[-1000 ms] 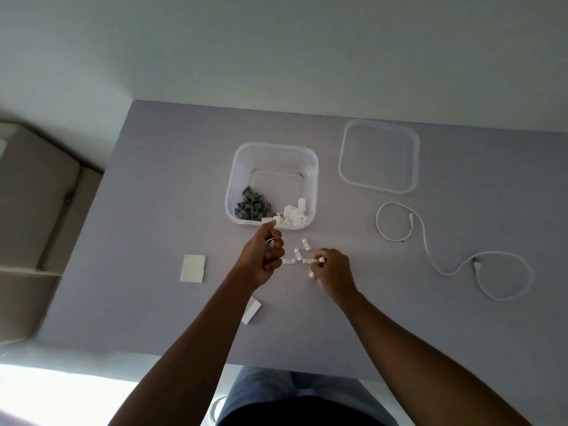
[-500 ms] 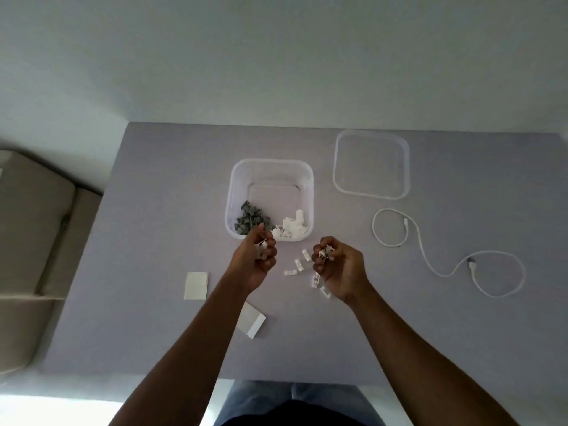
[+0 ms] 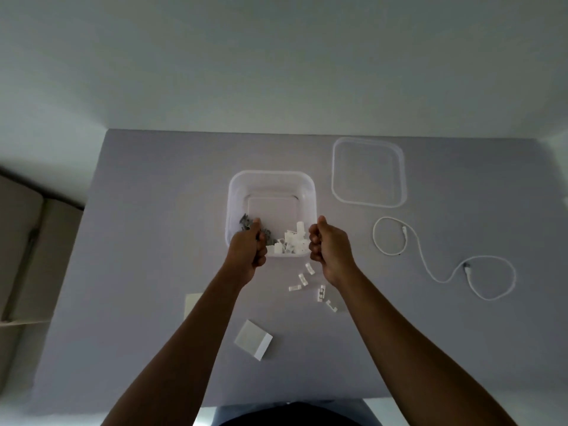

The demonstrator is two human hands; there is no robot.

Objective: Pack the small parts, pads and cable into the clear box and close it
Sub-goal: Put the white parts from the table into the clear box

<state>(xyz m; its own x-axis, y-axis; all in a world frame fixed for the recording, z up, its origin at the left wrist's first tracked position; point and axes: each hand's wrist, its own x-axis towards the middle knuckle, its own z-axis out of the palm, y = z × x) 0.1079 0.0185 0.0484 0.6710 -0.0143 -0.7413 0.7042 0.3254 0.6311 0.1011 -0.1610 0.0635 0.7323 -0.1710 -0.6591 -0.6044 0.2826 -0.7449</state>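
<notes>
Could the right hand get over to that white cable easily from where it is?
Probably yes. The right hand is curled at the clear box's near edge, and only bare table lies between it and the cable further right.

Table (image 3: 153, 241) plain pale lilac-grey. Box (image 3: 272, 179) clear, holding dark grey parts (image 3: 246, 221) and white parts (image 3: 292, 242). Loose clips (image 3: 302, 279) white. Lid (image 3: 368, 172) clear. Cable (image 3: 424, 259) white. Pads (image 3: 253, 339) off-white. Wall (image 3: 276, 56) pale grey-green.

Looking like a home room: grey tabletop (image 3: 153, 241) standing against plain white wall (image 3: 276, 56), beige sofa (image 3: 21, 256) sitting alongside.
</notes>
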